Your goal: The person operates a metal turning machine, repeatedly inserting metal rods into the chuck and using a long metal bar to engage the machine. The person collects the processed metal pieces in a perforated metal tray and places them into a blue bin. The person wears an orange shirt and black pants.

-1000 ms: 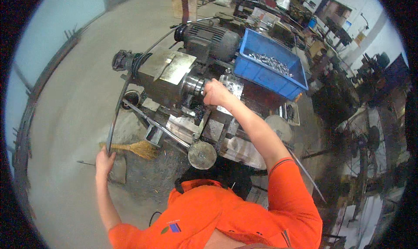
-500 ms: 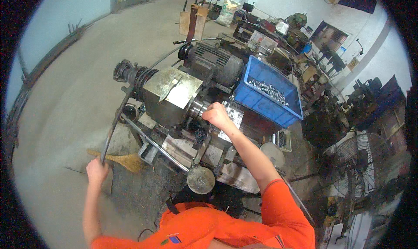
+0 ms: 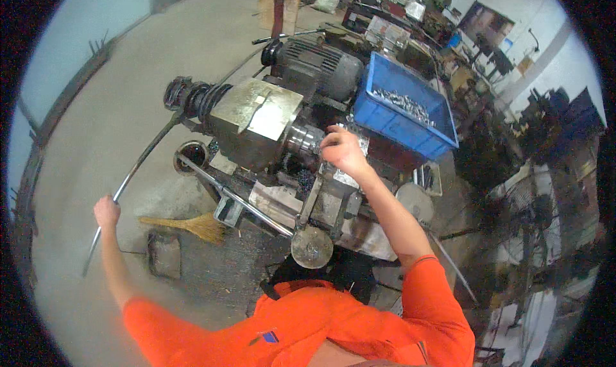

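Currently in the left hand (image 3: 107, 212): long metal lever (image 3: 145, 154), fingers clenched round it, with its free tip left protruding below; held over the floor, well out past the left edge of the machine (image 3: 324, 203).
Lever, upper end: placed at the left end of the headstock (image 3: 253, 142), near the dark pulley (image 3: 208, 102).
Right hand (image 3: 344, 151): poised at the free end of the bright chuck (image 3: 304, 139); fingers half curled; whether they touch it, or a small part is pinched, cannot be told.
Chuck: mounted on the headstock's right face, its outer end partly hidden by the hand.
Step, as judged: lever and chuck attended to together, one hand given to each.
Lever, good handling: best swung in one smooth arc, gripped near the tip so that less force is needed.
Chuck, good handling: anything fed there is best kept square to the axis; fingertips should be withdrawn before any rotation.
Dark chips (image 3: 308, 176): gathered below the chuck; best not brushed with bare skin.
Blue crate (image 3: 401, 129): set at the machine's far right corner, stocked with small metal pieces (image 3: 405, 105).
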Action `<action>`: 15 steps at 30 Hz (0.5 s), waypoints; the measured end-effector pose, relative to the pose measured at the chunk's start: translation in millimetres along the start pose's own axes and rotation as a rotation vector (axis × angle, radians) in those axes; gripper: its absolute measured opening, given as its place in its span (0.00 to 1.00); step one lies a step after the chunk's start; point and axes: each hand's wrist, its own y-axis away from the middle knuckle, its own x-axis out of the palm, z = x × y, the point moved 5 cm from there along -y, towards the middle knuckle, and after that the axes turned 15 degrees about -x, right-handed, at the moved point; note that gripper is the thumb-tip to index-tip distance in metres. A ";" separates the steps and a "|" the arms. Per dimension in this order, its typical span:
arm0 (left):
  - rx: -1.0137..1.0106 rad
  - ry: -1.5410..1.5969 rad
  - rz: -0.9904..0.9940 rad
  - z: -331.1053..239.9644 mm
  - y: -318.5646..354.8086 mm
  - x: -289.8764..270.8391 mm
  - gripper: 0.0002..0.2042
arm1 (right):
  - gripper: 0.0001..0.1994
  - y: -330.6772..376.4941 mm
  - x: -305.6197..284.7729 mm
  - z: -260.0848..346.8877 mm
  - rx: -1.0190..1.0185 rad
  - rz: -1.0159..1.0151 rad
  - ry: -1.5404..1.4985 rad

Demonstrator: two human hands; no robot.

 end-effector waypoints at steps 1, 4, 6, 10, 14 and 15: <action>-0.084 0.133 -0.026 2.5 2.3 1.8 0.08 | 0.11 14.0 -15.8 8.2 -0.046 -0.056 -0.019; 0.194 0.806 -0.304 -58.9 36.1 -30.4 0.13 | 0.12 78.7 -70.1 -0.8 0.001 -0.173 0.042; 0.110 1.207 -0.373 -102.8 79.8 -17.8 0.16 | 0.13 139.2 -101.4 -24.0 0.168 -0.230 0.052; 0.121 0.727 0.896 -236.7 136.8 158.4 0.19 | 0.12 252.4 -146.1 -52.3 0.427 -0.237 0.197; 0.641 -0.022 0.317 -296.3 191.2 136.1 0.22 | 0.11 351.0 -169.6 -58.8 0.706 -0.288 0.228; 0.692 -0.022 0.330 -290.1 180.5 130.8 0.21 | 0.11 356.3 -174.6 -52.2 0.753 -0.299 0.199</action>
